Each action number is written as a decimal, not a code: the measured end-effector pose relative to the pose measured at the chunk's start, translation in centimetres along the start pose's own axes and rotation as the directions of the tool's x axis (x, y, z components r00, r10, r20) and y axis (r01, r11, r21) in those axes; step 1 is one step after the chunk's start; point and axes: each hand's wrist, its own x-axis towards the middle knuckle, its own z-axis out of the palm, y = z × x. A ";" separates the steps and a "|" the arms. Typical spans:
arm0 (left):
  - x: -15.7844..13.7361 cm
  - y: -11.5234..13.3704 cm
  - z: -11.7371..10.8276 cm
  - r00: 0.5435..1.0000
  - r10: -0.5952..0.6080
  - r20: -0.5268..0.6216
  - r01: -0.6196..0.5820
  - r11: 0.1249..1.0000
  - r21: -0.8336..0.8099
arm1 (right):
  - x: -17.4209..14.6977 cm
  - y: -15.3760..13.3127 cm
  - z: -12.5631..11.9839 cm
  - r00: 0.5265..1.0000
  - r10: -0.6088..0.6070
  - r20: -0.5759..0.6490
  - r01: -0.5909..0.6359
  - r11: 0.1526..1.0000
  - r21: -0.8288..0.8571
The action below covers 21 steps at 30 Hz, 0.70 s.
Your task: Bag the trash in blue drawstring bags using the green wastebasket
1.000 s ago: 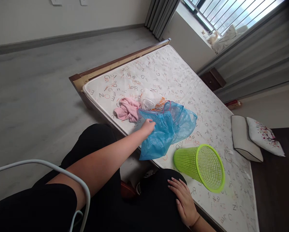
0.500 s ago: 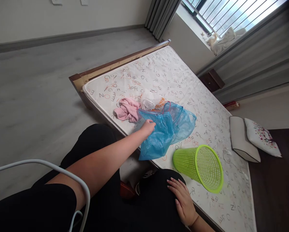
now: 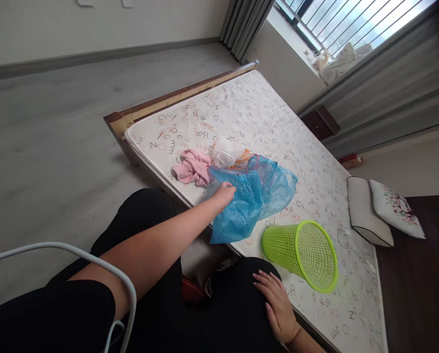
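My left hand (image 3: 225, 192) reaches out over the mattress with its fingers closed on a blue plastic bag (image 3: 247, 201). The bag lies spread and crumpled, has a red drawstring, and hangs partly over the mattress edge. Beyond it are a pink towel (image 3: 193, 167), bunched up, and a crumpled white plastic bag (image 3: 225, 151) with orange parts. My right hand (image 3: 276, 304) rests flat on my knee, fingers stretched out and holding nothing. Closest to it on the mattress, a lime-green mesh basket (image 3: 300, 255) lies on its side.
The letter-printed mattress (image 3: 190, 132) sits in a wooden bed frame (image 3: 182, 93). Two pillows (image 3: 370, 211) are by the dark headboard (image 3: 418, 274). A white cable (image 3: 90, 255) loops in front of my left arm. Grey floor (image 3: 50, 147) stretches to the left.
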 end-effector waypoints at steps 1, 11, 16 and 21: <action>0.0 0.0 0.0 1.000 0.000 0.002 0.000 1.000 0.003 | 0.0 0.0 0.0 1.000 0.001 0.000 -0.001 1.000 0.000; -0.2 0.1 0.0 1.000 -0.005 0.007 0.005 1.000 0.010 | 0.0 0.0 0.0 1.000 0.010 0.002 -0.010 1.000 0.003; -0.4 0.3 0.0 1.000 -0.006 0.013 0.006 1.000 0.002 | 0.0 -0.1 -0.1 1.000 0.009 0.005 -0.009 1.000 0.001; -0.4 0.5 0.0 1.000 -0.003 0.011 0.003 1.000 -0.005 | 0.3 -0.3 -0.2 1.000 0.019 -0.011 -0.018 1.000 0.012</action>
